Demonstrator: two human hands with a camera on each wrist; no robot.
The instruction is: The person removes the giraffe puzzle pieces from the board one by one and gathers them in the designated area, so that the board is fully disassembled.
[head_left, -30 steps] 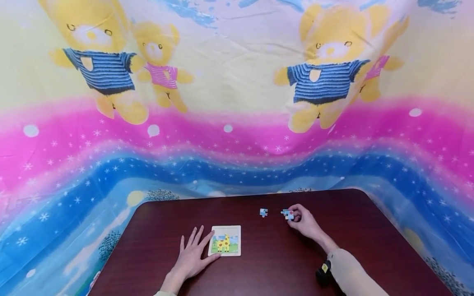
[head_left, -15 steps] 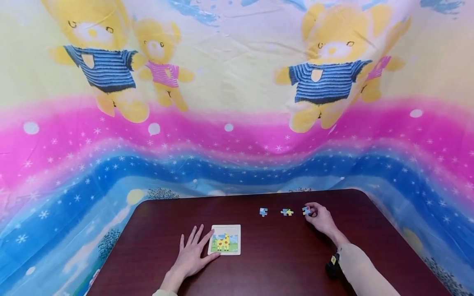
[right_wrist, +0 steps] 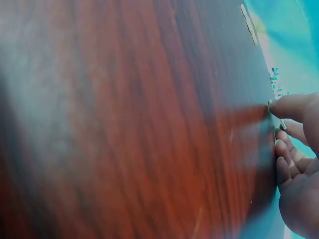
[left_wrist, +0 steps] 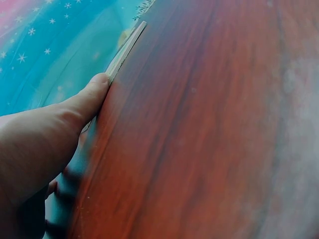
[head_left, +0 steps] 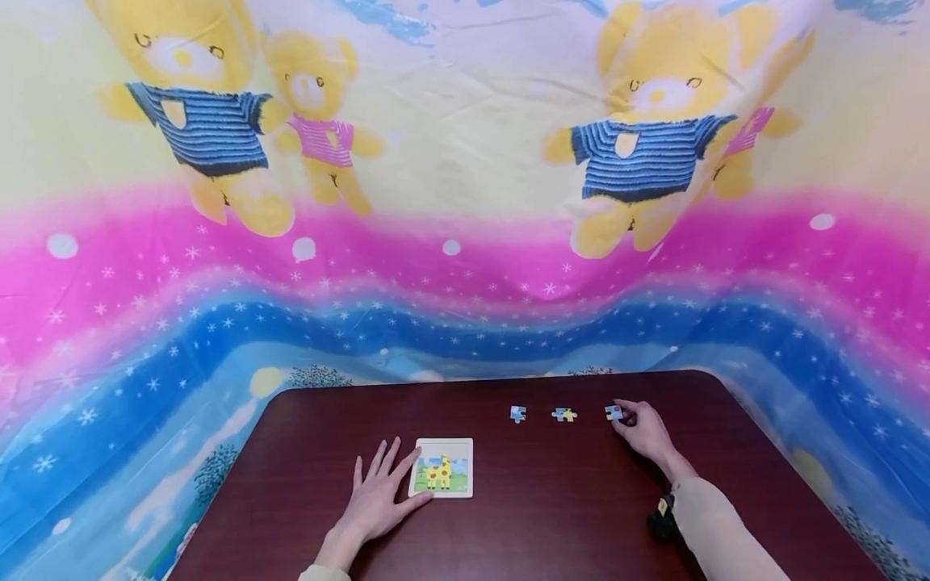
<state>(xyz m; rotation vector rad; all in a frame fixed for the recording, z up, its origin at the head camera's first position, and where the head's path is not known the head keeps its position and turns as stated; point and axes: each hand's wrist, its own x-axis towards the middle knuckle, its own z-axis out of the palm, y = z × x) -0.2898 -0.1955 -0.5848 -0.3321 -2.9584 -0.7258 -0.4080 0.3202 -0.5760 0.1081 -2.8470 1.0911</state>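
A small square puzzle board [head_left: 468, 468] with a giraffe picture and pale rim lies on the table; the upper part of its inside is bare. My left hand [head_left: 372, 502] is beside it with fingers spread, the thumb and index finger touching its left edge. In the left wrist view the thumb [left_wrist: 92, 97] meets the board's side [left_wrist: 127, 50]. At the table's far right my right hand [head_left: 647, 432] pinches a blue puzzle piece with a red spot [head_left: 613, 413] between thumb and fingers. Two other pieces lie to its left, a blue-and-yellow one [head_left: 563, 415] and a blue one [head_left: 517, 414].
The dark reddish-brown table [head_left: 538, 516] has rounded far corners. Right behind it hangs a printed cloth [head_left: 450, 290] with bears and snowflakes. A black device [head_left: 661, 520] sits on the right wrist.
The right hand has moved to the right with the red-spotted puzzle piece, leaving the blue-and-yellow piece lying on the table. The left hand and board stay put.
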